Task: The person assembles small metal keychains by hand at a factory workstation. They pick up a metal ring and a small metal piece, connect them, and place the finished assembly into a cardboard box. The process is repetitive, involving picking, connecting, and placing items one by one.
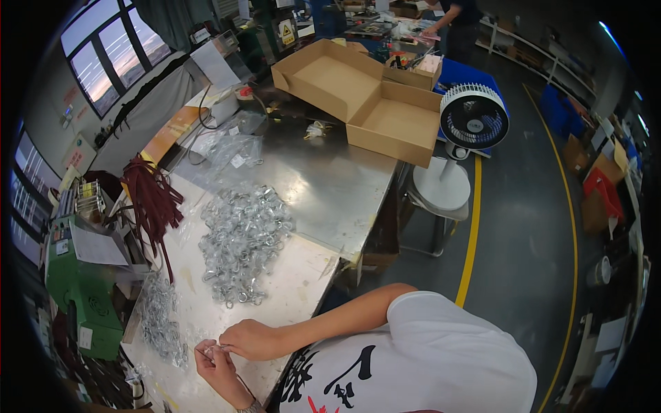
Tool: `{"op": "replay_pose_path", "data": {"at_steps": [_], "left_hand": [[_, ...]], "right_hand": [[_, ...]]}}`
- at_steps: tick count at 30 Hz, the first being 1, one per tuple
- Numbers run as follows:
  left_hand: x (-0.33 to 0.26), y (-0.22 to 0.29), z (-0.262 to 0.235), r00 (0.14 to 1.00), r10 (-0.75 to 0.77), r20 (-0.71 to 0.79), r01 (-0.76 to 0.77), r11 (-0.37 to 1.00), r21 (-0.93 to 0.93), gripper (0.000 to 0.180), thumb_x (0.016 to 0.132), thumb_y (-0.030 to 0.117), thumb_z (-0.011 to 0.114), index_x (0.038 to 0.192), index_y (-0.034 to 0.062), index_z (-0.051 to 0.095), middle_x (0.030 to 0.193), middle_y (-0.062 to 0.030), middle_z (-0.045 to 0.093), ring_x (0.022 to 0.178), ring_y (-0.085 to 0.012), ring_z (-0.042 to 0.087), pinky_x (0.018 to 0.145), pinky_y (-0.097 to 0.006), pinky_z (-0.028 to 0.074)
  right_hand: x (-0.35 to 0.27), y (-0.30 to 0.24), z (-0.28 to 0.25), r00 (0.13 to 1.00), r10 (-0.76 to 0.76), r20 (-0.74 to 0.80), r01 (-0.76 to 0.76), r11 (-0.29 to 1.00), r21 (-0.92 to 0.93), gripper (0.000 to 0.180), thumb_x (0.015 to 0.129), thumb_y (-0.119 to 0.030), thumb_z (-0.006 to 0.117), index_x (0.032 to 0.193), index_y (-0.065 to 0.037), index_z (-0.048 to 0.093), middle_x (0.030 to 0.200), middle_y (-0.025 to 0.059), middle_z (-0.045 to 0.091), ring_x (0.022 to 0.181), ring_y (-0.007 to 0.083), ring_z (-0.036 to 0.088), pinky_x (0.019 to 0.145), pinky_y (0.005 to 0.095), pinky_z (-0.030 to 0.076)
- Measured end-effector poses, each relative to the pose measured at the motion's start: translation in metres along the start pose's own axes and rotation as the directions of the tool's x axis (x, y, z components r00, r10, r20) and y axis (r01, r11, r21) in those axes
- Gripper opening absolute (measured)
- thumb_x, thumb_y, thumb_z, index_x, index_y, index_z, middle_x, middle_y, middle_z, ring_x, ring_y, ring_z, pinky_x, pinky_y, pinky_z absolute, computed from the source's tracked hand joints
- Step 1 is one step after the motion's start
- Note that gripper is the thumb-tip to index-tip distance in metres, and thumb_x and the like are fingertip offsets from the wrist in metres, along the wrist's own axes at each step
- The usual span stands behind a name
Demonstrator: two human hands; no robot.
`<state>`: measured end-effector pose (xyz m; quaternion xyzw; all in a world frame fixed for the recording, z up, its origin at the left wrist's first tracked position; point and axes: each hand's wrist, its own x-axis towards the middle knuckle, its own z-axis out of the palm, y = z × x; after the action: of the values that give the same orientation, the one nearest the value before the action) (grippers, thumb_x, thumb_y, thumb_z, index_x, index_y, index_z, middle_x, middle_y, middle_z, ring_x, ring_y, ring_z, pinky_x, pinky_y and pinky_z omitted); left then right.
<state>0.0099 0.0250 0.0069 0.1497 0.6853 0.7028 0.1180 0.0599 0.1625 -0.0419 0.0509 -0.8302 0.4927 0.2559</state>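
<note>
Close together over the near part of the white worktop, my left hand (214,363) and my right hand (251,340) meet at their fingertips. Both are closed in a pinch around something small and pale, too small to name. Just beyond them lies a large heap of small shiny metal pieces with rings (244,241), many seemingly in clear plastic. To the left of my hands is a second, greyer pile of small metal pieces (161,320) on clear plastic.
Dark red straps (147,196) hang beside a green machine (93,310) on the left. Clear plastic bags (231,148) lie behind the heap. An open cardboard box (396,120) sits at the table's far right, near a standing fan (474,118). Another person (460,27) works farther back.
</note>
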Motion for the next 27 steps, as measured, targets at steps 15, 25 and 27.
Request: {"op": "replay_pose_path", "data": {"at_steps": [15, 25, 27], "left_hand": [[0.027, 0.003, -0.051, 0.992, -0.073, 0.105, 0.054, 0.982, 0.179, 0.036, 0.113, 0.02, 0.051, 0.143, 0.0045, 0.063, 0.08, 0.0043, 0.057, 0.063, -0.0006, 0.045, 0.054, -0.018, 0.033], [-0.014, 0.021, -0.022, 0.927, -0.155, 0.341, 0.085, 0.974, 0.21, 0.045, 0.108, 0.013, 0.055, 0.15, -0.0027, 0.056, 0.081, -0.0025, 0.067, 0.065, -0.0039, 0.047, 0.058, -0.018, 0.036], [-0.016, 0.015, -0.026, 0.951, -0.174, 0.258, 0.138, 0.979, 0.151, 0.045, 0.108, 0.012, 0.055, 0.15, -0.0038, 0.055, 0.08, -0.0011, 0.064, 0.065, -0.0037, 0.046, 0.058, -0.018, 0.035]], "right_hand": [[0.005, -0.005, -0.026, 0.993, 0.085, 0.078, -0.094, 0.988, 0.122, 0.021, 0.094, -0.02, 0.066, 0.085, -0.001, 0.068, 0.084, 0.0211, 0.071, 0.088, 0.0435, 0.069, 0.08, 0.0532, 0.053], [0.01, 0.007, -0.009, 0.983, 0.144, 0.118, -0.162, 0.973, 0.162, 0.017, 0.096, -0.015, 0.063, 0.091, 0.001, 0.067, 0.084, 0.0217, 0.07, 0.082, 0.0431, 0.067, 0.075, 0.0516, 0.052], [0.013, 0.001, -0.005, 0.971, 0.159, 0.178, -0.19, 0.967, 0.17, 0.018, 0.097, -0.015, 0.062, 0.093, 0.002, 0.068, 0.084, 0.0224, 0.07, 0.08, 0.0433, 0.068, 0.075, 0.0511, 0.052]]}}
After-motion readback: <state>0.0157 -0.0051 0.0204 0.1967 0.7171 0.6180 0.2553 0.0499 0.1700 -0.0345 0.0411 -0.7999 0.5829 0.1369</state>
